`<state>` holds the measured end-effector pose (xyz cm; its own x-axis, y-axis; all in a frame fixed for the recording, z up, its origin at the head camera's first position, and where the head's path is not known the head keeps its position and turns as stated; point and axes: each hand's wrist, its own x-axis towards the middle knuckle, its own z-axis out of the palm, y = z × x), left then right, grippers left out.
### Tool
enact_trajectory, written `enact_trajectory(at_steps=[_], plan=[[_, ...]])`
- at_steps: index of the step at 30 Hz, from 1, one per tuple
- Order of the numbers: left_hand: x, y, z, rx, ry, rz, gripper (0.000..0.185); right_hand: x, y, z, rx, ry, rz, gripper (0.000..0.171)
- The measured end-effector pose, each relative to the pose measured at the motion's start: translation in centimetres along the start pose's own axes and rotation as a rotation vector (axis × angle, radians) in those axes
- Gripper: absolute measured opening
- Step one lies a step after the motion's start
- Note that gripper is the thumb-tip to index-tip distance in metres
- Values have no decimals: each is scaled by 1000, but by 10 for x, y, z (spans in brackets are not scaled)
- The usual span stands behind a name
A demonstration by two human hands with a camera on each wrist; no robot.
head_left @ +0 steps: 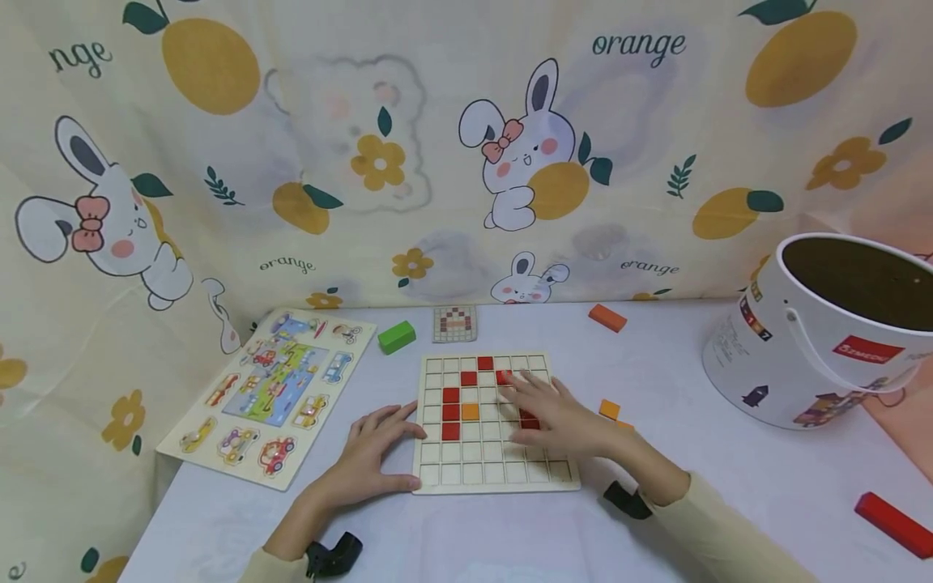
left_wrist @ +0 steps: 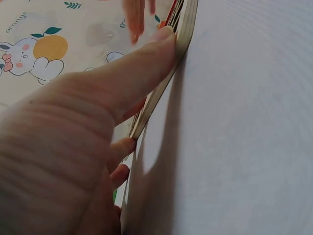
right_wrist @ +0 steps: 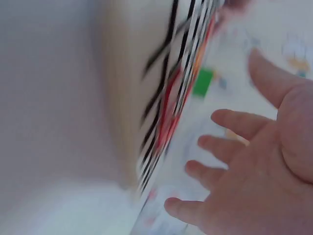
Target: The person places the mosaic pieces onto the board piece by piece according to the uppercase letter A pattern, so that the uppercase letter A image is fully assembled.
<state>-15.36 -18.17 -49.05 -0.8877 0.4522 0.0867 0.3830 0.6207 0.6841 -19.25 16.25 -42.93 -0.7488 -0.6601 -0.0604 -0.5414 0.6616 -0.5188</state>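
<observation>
A wooden grid board (head_left: 496, 474) lies flat on the white table in the head view. It carries several red tiles (head_left: 450, 413) and one orange tile (head_left: 470, 411). My left hand (head_left: 382, 445) rests against the board's left edge with fingers straight; in the left wrist view its thumb (left_wrist: 146, 63) presses the board's rim (left_wrist: 183, 34). Over the board's right half, my right hand (head_left: 547, 413) is spread flat and covers some red tiles. The right wrist view is blurred and shows that hand (right_wrist: 234, 166) with fingers apart, holding nothing, beside the board (right_wrist: 166, 103).
Behind the board lie a small pattern card (head_left: 455, 323), a green block (head_left: 397, 337) and an orange block (head_left: 607, 317). A loose orange tile (head_left: 609, 410) sits right of the board. A vehicle puzzle (head_left: 273, 393) is left, a white bucket (head_left: 824, 332) right, a red block (head_left: 892, 524) near right.
</observation>
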Motion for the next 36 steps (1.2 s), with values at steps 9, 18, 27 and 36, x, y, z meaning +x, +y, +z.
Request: enact_trajectory(at_steps=[9,18,27,36], plan=[[-2,1,0,5,-4,-3,58,-72,65,-25,195,295,209,61],[-1,3,0,3,-3,-5,57,-95,78,-20,251,332,264,43],[1,2,1,15,-3,3,58,-93,77,-18,266,305,266,33],[0,3,1,8,-3,3,58,-86,73,-19,255,239,193,32]])
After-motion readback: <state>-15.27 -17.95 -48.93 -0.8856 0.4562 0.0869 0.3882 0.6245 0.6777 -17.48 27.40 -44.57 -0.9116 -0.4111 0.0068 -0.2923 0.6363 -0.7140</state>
